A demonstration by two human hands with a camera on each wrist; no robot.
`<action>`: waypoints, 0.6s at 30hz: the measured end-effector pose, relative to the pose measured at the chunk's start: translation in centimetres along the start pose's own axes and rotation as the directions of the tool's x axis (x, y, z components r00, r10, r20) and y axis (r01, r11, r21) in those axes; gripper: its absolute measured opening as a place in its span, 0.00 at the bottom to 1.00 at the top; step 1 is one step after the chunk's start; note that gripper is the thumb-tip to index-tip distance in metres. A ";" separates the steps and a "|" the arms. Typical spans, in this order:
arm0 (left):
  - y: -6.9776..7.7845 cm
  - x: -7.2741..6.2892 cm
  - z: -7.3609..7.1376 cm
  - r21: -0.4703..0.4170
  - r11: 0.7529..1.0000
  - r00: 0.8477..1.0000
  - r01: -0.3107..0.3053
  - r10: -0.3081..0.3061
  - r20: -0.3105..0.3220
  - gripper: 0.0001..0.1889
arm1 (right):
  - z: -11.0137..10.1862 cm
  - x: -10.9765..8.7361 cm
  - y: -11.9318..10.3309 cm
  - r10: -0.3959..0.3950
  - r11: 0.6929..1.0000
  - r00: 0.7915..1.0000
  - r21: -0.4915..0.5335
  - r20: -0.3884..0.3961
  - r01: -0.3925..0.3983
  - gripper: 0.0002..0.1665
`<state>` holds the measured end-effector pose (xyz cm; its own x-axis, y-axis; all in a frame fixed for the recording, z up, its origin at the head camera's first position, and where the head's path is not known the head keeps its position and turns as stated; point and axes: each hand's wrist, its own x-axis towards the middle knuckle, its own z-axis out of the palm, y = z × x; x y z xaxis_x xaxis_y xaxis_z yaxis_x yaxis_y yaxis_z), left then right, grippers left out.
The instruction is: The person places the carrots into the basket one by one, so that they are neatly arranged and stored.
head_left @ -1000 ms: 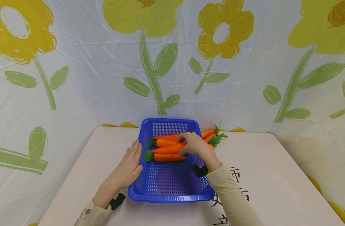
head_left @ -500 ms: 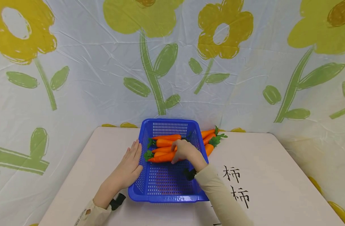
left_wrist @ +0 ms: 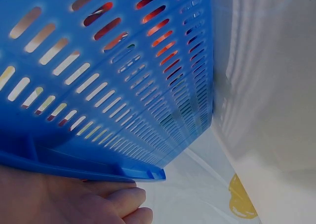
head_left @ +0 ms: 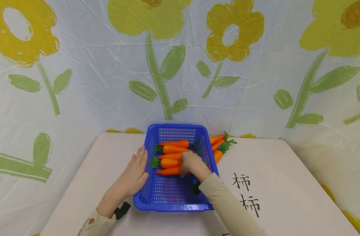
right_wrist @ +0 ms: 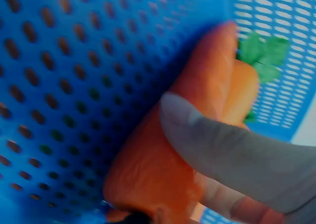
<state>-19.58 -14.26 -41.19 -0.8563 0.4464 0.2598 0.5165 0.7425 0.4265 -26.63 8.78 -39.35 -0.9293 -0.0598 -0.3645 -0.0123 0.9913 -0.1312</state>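
A blue plastic basket (head_left: 168,207) with slotted walls stands on the table, and several orange carrots lie side by side across it. My right hand (head_left: 194,165) reaches inside and holds the nearest carrot (head_left: 168,171), whose tip points left. In the right wrist view the thumb presses along that carrot (right_wrist: 153,169) and fingers show on its far side; its thick end lies partly out of sight. My left hand (head_left: 135,175) rests with straight fingers along the basket's left rim. From the left wrist view, those fingertips (left_wrist: 131,200) lie just under the rim.
More carrots (head_left: 217,146) with green tops lie on the table, right behind the basket's right wall. Black characters (head_left: 241,182) mark the pale tabletop to the right. A flower-printed cloth (head_left: 250,85) hangs behind the table.
My right hand has brought a carrot across the others and lowered it to the near side of the row, moving left and towards me. My left hand has stayed on the rim.
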 end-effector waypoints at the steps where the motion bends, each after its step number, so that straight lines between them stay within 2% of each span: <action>1: 0.0 0.0 0.0 0.001 1.000 1.000 0.005 -0.005 0.007 0.37 | 0.6 0.7 0.1 0.012 1.000 1.000 -0.021 -0.005 -0.012 0.40; 6: 0.1 0.0 0.0 -0.002 1.000 1.000 0.010 -0.010 0.013 0.37 | 4.0 5.2 1.2 0.046 0.997 0.998 -0.052 -0.030 -0.048 0.48; 9: 0.1 0.0 0.1 -0.003 1.000 1.000 0.008 -0.008 0.007 0.37 | 4.3 5.8 1.4 0.051 0.998 0.998 -0.039 -0.035 -0.052 0.51; 13: 0.0 -0.1 0.1 0.001 1.000 1.000 0.000 0.000 -0.003 0.37 | 3.8 4.9 1.2 0.036 0.998 0.999 -0.058 -0.036 -0.038 0.48; 16: 0.0 -0.1 0.2 0.008 1.000 1.000 -0.002 0.002 -0.004 0.37 | 1.5 2.3 0.9 0.010 1.000 1.000 -0.017 -0.027 -0.010 0.45; 18: 0.0 -0.1 0.2 0.013 1.000 1.000 -0.002 0.002 -0.003 0.37 | -0.3 0.4 0.8 -0.024 0.998 0.999 0.059 -0.037 0.027 0.43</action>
<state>-19.47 -14.22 -41.36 -0.8555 0.4460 0.2632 0.5177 0.7482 0.4148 -27.10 9.59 -39.37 -0.9418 -0.0796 -0.3267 -0.0154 0.9808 -0.1947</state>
